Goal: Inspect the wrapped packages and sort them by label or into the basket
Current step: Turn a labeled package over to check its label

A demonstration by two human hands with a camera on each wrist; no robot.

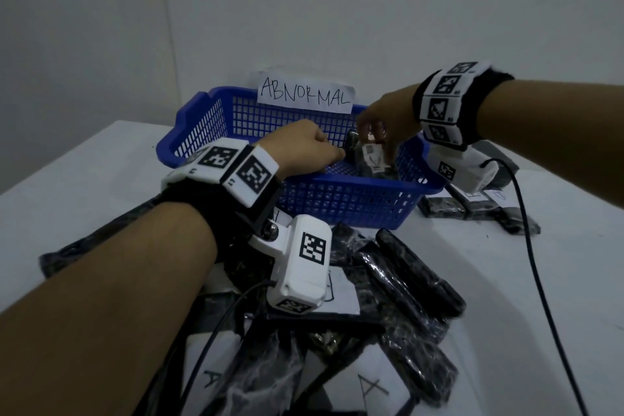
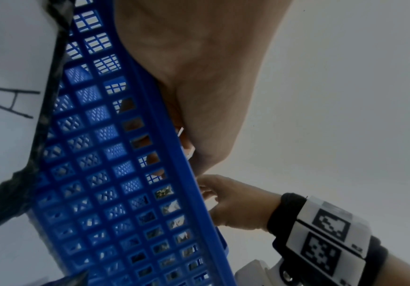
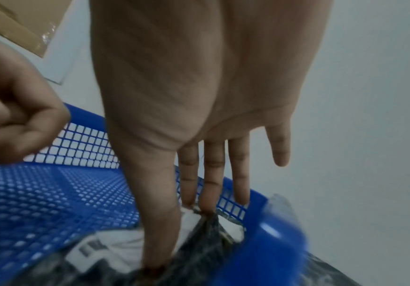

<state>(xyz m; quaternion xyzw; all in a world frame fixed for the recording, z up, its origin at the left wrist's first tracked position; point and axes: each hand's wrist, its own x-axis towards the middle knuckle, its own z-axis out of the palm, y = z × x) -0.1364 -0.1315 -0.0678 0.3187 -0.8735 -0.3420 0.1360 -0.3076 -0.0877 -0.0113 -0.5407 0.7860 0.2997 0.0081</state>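
Observation:
A blue mesh basket (image 1: 337, 199) (image 2: 101, 174) (image 3: 39, 203) stands mid-table, with a paper sign reading ABNORMAL (image 1: 305, 94) on its far rim. At its right end a black wrapped package (image 1: 371, 159) (image 3: 115, 249) with a white printed label sits upright. My right hand (image 1: 371, 132) (image 3: 179, 237) reaches down from above and pinches the package's top wrap between thumb and fingers. My left hand (image 1: 317, 152) (image 3: 20, 123) (image 2: 194, 96) hovers over the basket just left of the package. Its fingers are curled, with nothing visible in them.
A heap of black wrapped packages (image 1: 388, 297), some with white labels marked A, lies in front of the basket under my left forearm. More packages (image 1: 472, 206) lie to the basket's right. A black cable (image 1: 533, 246) runs down the right side. The wall stands close behind.

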